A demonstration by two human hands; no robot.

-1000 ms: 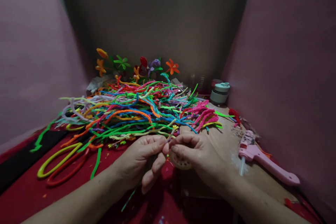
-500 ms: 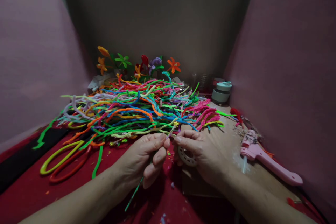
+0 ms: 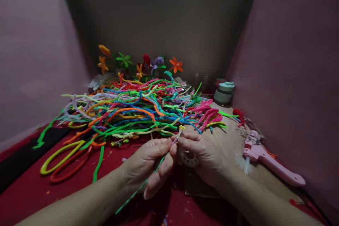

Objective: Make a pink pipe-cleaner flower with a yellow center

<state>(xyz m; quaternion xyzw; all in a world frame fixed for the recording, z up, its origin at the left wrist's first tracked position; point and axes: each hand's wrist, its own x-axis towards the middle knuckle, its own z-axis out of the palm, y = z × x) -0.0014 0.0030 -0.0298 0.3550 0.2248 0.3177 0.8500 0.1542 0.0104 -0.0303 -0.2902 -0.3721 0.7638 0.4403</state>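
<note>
My left hand [image 3: 153,160] pinches a thin green stem [image 3: 132,196] between thumb and forefinger; the stem slants down toward the lower left. At its upper end, a small yellow tip [image 3: 181,128] with a pale purple wrapped part sticks up between the fingertips of both hands. My right hand [image 3: 198,150] has thumb and forefinger closed at this wrapped part, and a pale ring-shaped roll [image 3: 189,158] with holes sits in its curled fingers. Just beyond the hands lies a large pile of coloured pipe cleaners [image 3: 132,109].
Yellow-handled scissors [image 3: 45,167] and a red handle loop [image 3: 55,178] lie at left on the red cloth [image 3: 106,192]. At right, a pink glue gun [image 3: 275,167] rests on a brown board [image 3: 227,141]. Behind stand fuzzy flowers [image 3: 176,65] and a lidded cup [image 3: 224,93].
My left hand has moved slightly right, closer to my right hand. The stem and its yellow tip have shifted right, and the stem's lower end now reaches farther left.
</note>
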